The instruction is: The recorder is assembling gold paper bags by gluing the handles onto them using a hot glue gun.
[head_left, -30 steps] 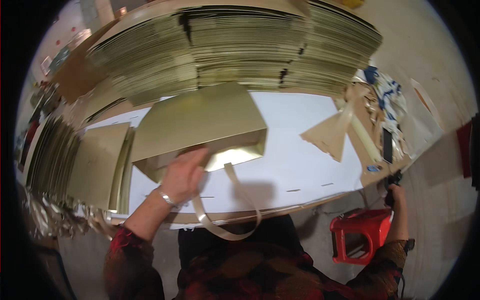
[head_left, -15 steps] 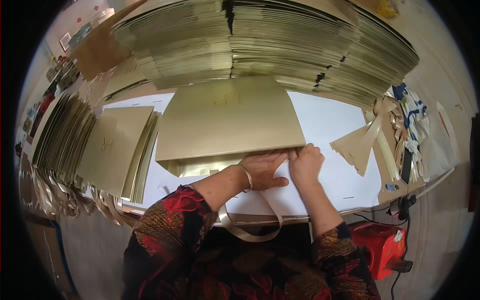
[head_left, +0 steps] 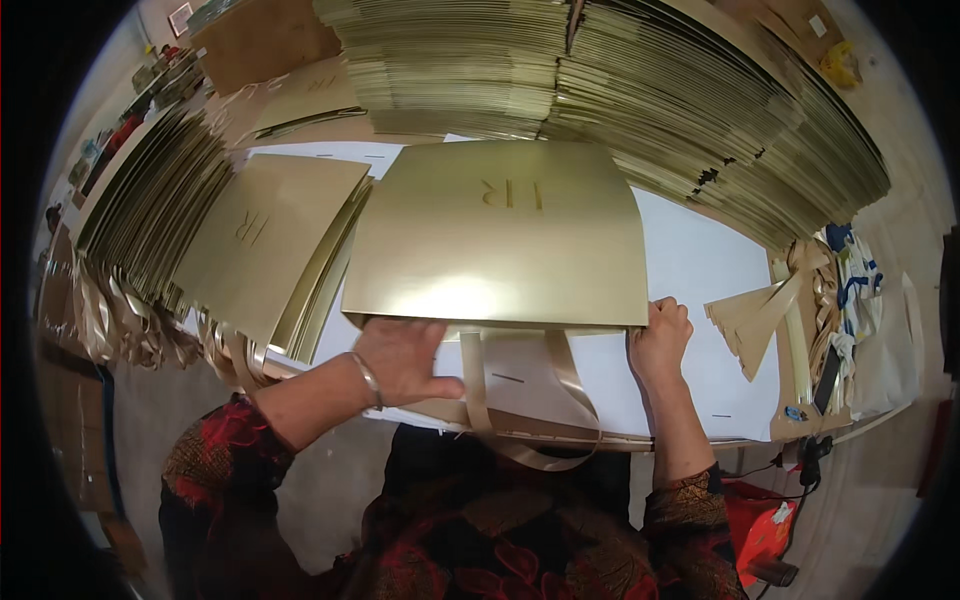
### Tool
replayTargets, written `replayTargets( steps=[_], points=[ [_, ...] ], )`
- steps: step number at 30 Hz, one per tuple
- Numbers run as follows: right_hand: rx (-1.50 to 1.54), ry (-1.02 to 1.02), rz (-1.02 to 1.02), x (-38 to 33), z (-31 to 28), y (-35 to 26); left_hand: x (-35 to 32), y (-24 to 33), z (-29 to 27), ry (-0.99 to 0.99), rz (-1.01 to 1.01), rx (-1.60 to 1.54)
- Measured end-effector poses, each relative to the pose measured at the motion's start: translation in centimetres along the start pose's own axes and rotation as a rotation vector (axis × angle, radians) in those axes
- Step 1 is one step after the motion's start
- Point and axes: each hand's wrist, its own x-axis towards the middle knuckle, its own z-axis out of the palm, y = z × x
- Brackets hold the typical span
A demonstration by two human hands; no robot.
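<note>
A gold paper bag (head_left: 500, 235) lies on the white-covered table, its mouth toward me. From that mouth a satin ribbon handle (head_left: 478, 390) loops over the table's front edge. At the bag's near left corner is my left hand (head_left: 405, 355), open, thumb stretched out and fingertips partly hidden under the bag's edge. My right hand (head_left: 662, 345) has curled fingers closed at the near right corner, seemingly pinching the bag's edge; the fingertips are partly hidden.
Tall stacks of flat gold bags (head_left: 700, 110) stand at the back. A row of folded bags (head_left: 155, 200) with dangling ribbons is on the left. To the right lie a fan of ribbon strips (head_left: 755, 320) and white cloth-like material (head_left: 885, 350). Below is a red stool (head_left: 760, 525).
My left hand has moved left from the middle of the bag's mouth to its left corner. The mouth, gaping before, is now flatter. The whole view has shifted.
</note>
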Motion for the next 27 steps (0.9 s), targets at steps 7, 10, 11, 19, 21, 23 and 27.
replayTargets(
  steps=[7, 10, 11, 19, 21, 23, 27],
  points=[
    [0.115, -0.107, -0.037, -3.1, -3.1, 0.4, 12.1, 13.8, 7.2, 0.209, 0.534, -0.864],
    [0.024, -0.107, -0.038, -5.8, -4.1, 1.4, 10.9, 15.3, 9.4, 0.432, 0.686, -0.949],
    [-0.017, -0.062, -0.080, -6.6, -4.4, 1.8, 9.3, 14.5, 7.2, 0.096, 0.553, -0.907],
    [0.022, 0.059, -0.021, -7.5, -4.7, 2.3, -3.7, 6.7, 2.1, -0.005, 0.110, -0.319],
    [0.013, 0.140, -0.076, -7.8, -4.3, 3.5, -4.9, 5.5, 1.0, -0.115, 0.036, -0.181],
    [0.015, 0.093, -0.082, -8.1, -3.9, 4.2, -6.3, 4.0, 1.7, -0.043, 0.072, 0.014],
    [0.116, -0.239, -0.167, -8.3, -7.3, -0.5, -6.0, 5.7, -0.8, 0.100, 0.083, -0.014]
  ],
)
